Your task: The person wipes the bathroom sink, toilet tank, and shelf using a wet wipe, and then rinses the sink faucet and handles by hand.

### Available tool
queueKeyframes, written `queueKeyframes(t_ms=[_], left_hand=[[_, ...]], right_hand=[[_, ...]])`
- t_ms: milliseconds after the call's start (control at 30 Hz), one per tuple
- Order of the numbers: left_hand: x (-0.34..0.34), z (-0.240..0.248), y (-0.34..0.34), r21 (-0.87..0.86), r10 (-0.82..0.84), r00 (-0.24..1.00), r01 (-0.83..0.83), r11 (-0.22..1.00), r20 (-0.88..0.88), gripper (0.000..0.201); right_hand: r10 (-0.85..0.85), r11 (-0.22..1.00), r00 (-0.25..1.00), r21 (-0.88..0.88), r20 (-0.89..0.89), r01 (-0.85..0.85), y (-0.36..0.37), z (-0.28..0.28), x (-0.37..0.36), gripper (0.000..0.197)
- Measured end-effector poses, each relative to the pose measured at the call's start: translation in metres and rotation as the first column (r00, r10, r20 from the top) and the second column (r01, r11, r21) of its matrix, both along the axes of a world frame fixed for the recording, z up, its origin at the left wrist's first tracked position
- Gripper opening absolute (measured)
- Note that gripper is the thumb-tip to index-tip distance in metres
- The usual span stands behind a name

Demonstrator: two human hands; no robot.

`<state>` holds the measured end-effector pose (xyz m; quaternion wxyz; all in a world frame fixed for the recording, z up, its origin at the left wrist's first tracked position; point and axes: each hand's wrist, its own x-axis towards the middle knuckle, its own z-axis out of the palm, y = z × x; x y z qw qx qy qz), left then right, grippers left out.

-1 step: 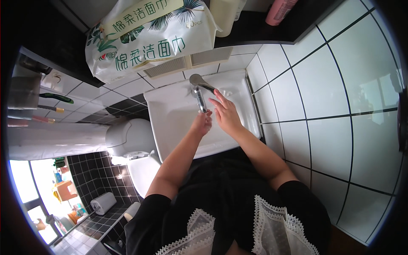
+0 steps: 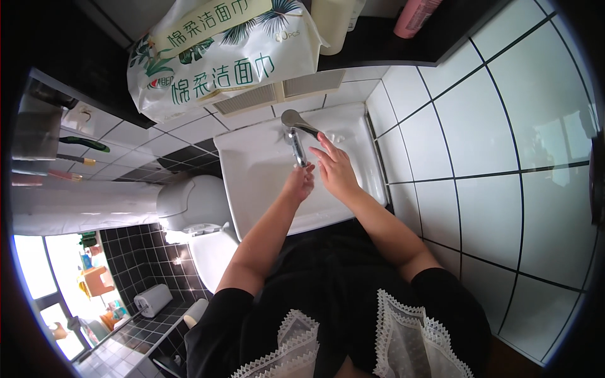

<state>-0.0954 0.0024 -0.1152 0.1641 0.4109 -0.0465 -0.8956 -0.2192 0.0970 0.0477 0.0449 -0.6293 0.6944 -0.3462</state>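
A chrome faucet (image 2: 297, 146) with a broad grey lever handle (image 2: 301, 121) stands at the back of a white washbasin (image 2: 252, 183). My left hand (image 2: 299, 183) is right at the tip of the spout, its fingers curled. Whether anything is inside those fingers is hidden. To the right of the spout, my right hand (image 2: 337, 169) has its fingers stretched out and apart. Its fingertips reach the end of the lever and appear to touch it. No object shows in the right hand.
Above the basin runs a dark shelf (image 2: 378, 53) bearing a white pack of face wipes (image 2: 233, 53), a cream bottle (image 2: 332, 25) and a pink tube (image 2: 416, 17). White wall tiles (image 2: 479, 145) rise close on the right. A toilet (image 2: 211, 252) stands left of the basin.
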Motion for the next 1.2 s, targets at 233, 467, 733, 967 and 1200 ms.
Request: queueKeyframes(t_ms=[233,467,733,967,1200], left_hand=[[0.009,0.093,0.025,0.086,-0.07,0.99,0.081,0.993,-0.119,0.076],[0.052,0.145,0.019,-0.188,-0.461,0.77,0.423,0.886,-0.441,0.085],[0.117,0.134,-0.034,-0.45,-0.436,0.839,0.542,0.71,0.324,0.043],[0.139,0.133,-0.05,-0.509,-0.413,0.848,0.53,0.678,0.333,0.038],[0.137,0.135,-0.049,-0.592,-0.491,0.813,0.571,0.568,0.313,0.036]], right_hand=[[-0.35,0.928,0.688,0.135,0.636,0.348,0.026,-0.059,0.019,0.034],[-0.247,0.915,-0.444,0.357,0.862,0.185,0.039,-0.085,0.056,0.051],[-0.441,0.841,-0.268,0.499,0.857,0.212,0.022,-0.017,0.039,0.018],[-0.632,0.759,0.528,0.59,0.567,0.275,-0.007,0.052,0.04,0.075],[-0.548,0.815,0.772,0.412,0.322,0.408,-0.026,0.091,0.049,0.077]])
